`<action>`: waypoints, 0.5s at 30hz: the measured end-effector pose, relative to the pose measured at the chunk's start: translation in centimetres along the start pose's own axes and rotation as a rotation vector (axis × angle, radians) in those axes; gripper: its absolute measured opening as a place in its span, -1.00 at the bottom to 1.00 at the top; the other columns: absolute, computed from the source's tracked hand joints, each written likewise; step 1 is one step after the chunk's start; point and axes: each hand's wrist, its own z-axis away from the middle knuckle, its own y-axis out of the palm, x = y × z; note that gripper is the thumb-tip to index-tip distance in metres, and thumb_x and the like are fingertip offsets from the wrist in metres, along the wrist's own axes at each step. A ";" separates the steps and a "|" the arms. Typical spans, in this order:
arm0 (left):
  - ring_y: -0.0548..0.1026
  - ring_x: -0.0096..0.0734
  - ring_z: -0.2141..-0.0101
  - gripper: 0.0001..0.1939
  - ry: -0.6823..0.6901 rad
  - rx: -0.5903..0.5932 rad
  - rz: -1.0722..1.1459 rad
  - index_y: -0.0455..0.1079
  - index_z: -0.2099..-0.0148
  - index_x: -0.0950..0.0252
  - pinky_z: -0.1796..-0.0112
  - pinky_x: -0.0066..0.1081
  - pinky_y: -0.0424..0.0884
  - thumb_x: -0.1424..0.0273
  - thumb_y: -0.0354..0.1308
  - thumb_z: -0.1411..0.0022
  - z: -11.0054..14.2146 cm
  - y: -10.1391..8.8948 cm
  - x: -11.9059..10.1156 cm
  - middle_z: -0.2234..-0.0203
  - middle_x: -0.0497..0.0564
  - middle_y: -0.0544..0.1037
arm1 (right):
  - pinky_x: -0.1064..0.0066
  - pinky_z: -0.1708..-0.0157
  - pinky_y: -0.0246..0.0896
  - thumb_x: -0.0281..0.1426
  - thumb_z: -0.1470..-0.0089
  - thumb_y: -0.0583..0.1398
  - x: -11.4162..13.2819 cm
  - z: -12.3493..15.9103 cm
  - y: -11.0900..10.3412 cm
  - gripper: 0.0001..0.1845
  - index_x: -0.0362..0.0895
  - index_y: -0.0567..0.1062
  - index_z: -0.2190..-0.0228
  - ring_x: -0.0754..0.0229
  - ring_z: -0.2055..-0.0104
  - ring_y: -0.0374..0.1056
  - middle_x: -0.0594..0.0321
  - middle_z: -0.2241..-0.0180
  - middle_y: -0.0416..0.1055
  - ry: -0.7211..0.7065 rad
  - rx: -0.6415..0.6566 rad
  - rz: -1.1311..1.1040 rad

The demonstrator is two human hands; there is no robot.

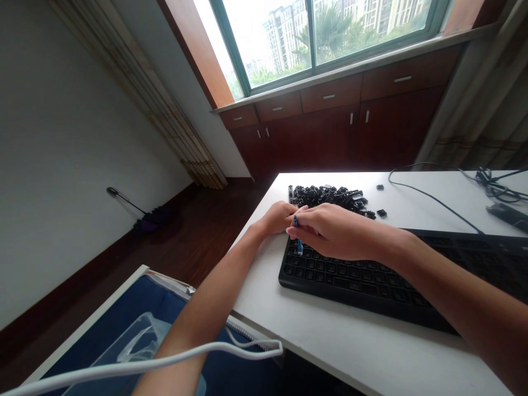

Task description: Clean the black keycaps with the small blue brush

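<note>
1. Hands together at the keyboard: the left hand point(275, 218) rests on the white desk point(355, 352) with its fingers curled, holding nothing that can be seen, while the right hand point(339, 233) lies across it, the two touching at the fingers.
2. The right hand's fingers are clamped on a slim blue tool point(297, 234), upright and slightly tilted, its lower tip at the top-left keys of a black computer keyboard point(355, 280). The tool's exact kind is too small to tell.
3. A heap of loose black keycaps point(328, 197) lies on the desk just beyond the keyboard, close to the fingers of both hands. Two stray black keycaps point(381, 213) sit apart to its right.
4. A thin black cable point(433, 199) curves across the desk to a tangled cable bundle point(490, 184), near a dark oblong device point(509, 215) at the desk's right edge.
5. Below the desk's near edge, a white cable point(136, 358) crosses the view over a blue bin point(124, 308).
6. Beyond, dark wooden cabinets point(330, 129) stand beneath a window point(313, 38) facing apartment towers, and a long-handled duster point(150, 220) lies against the wall on a wooden floor point(198, 236).
</note>
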 end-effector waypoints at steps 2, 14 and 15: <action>0.28 -0.54 0.58 -0.60 0.004 -0.003 -0.004 0.42 0.59 0.37 0.49 -0.50 0.12 0.28 -0.02 -0.18 0.0 0.0 0.0 0.72 -0.09 0.38 | 0.42 0.37 0.02 -0.22 -0.30 -0.07 -0.1 0.0 0.0 -0.61 -0.15 0.32 0.46 0.32 0.46 0.17 0.22 0.47 0.35 -0.006 0.000 0.006; 0.24 -0.55 0.60 -0.54 -0.021 -0.001 -0.035 0.40 0.60 0.36 0.49 -0.48 0.09 0.23 -0.07 -0.23 -0.2 0.2 0.2 0.73 -0.09 0.34 | 0.40 0.41 -0.03 -0.22 -0.30 -0.06 0.0 0.1 -0.1 -0.60 -0.16 0.33 0.47 0.31 0.49 0.14 0.23 0.51 0.32 -0.008 0.013 0.015; 0.25 -0.55 0.59 -0.53 -0.027 0.006 -0.027 0.42 0.59 0.36 0.49 -0.48 0.10 0.23 -0.07 -0.23 -0.2 0.2 0.1 0.72 -0.09 0.35 | 0.41 0.41 -0.02 -0.22 -0.30 -0.06 0.0 0.1 -0.1 -0.60 -0.16 0.33 0.48 0.32 0.49 0.14 0.23 0.51 0.31 -0.007 0.012 0.015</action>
